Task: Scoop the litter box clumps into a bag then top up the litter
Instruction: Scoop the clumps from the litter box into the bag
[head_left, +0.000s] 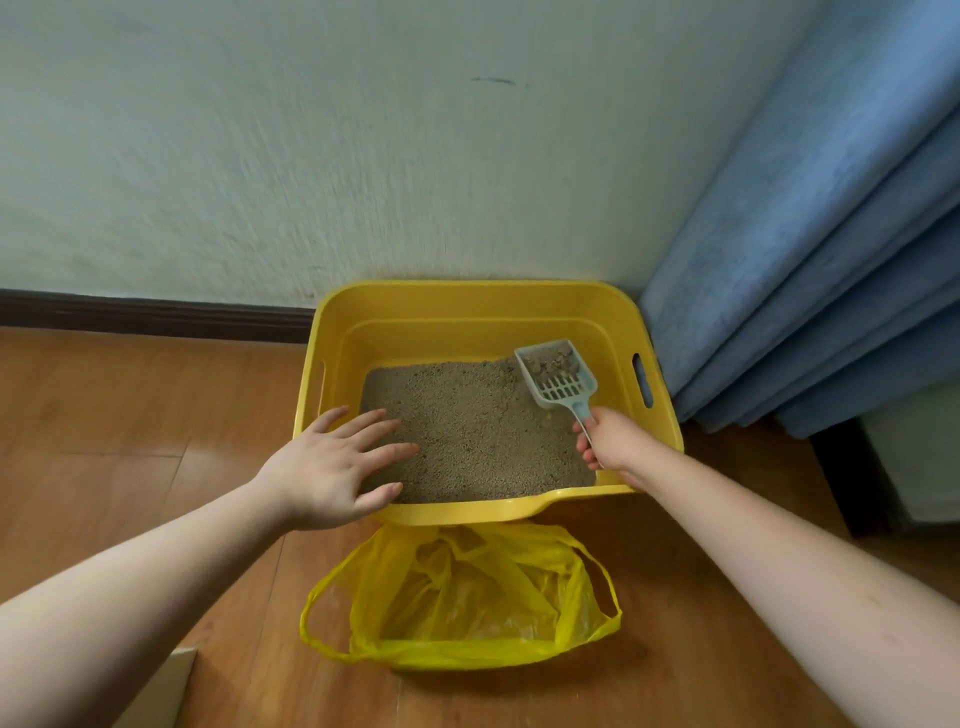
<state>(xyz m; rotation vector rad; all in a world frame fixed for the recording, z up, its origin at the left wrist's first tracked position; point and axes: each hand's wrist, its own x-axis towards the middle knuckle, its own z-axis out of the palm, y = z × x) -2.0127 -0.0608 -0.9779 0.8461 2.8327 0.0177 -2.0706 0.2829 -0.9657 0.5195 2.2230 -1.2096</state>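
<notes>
The right hand (613, 439) grips the handle of a pale blue slotted litter scoop (558, 375), which holds clumps (553, 359) at two o'clock in the yellow litter box (467, 301). The left hand (332, 462), fingers spread, sits at the box's eight o'clock rim. A yellow plastic bag (467, 597) lies open at six o'clock on the floor.

Head view, angled down, near floor (130, 415)

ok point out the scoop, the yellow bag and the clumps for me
scoop (563, 387): head view, on its slotted blade, just below the load.
yellow bag (467, 603): head view, on the crumpled plastic in its middle.
clumps (553, 360): head view, on the lumps lying in the scoop's far end.
</notes>
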